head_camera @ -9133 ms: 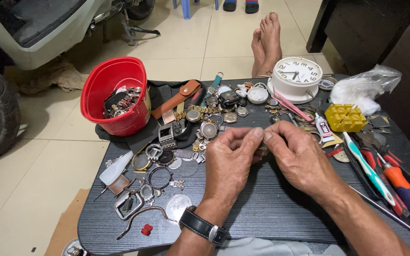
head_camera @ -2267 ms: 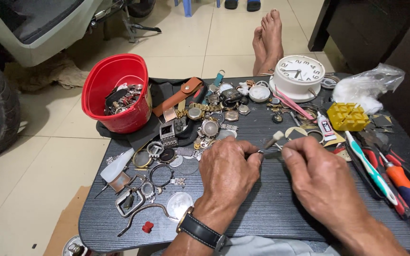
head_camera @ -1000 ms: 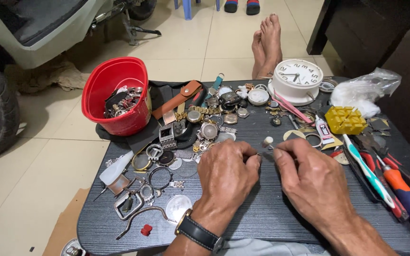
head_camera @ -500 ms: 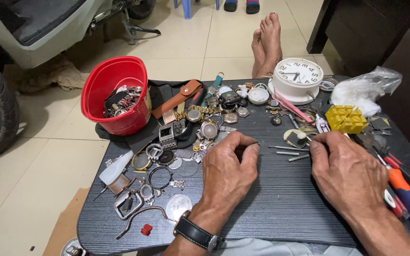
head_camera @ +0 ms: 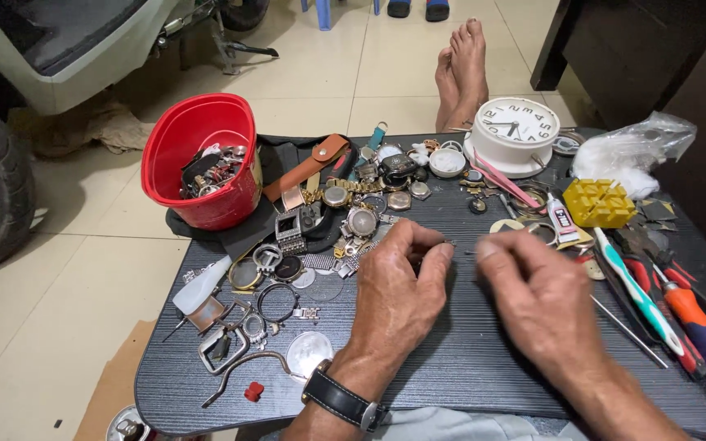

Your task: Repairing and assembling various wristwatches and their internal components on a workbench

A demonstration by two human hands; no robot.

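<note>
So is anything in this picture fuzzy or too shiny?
Head view: the right hand looks a bit smeared, while the left hand and the white clock are sharp; light is even and soft, with faint shadows under the hands on the dark table; the floor tiles show mild shine, no harsh glare.

A black-strapped wristwatch (head_camera: 343,399) with a silver buckle circles the left wrist; both forearms are sleeveless.

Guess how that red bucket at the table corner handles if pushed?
The red bucket probably slides rather than tips: it looks wide and holds a pile of metal watch parts. It sits near the table edge, so a push leftward might drop it.
</note>
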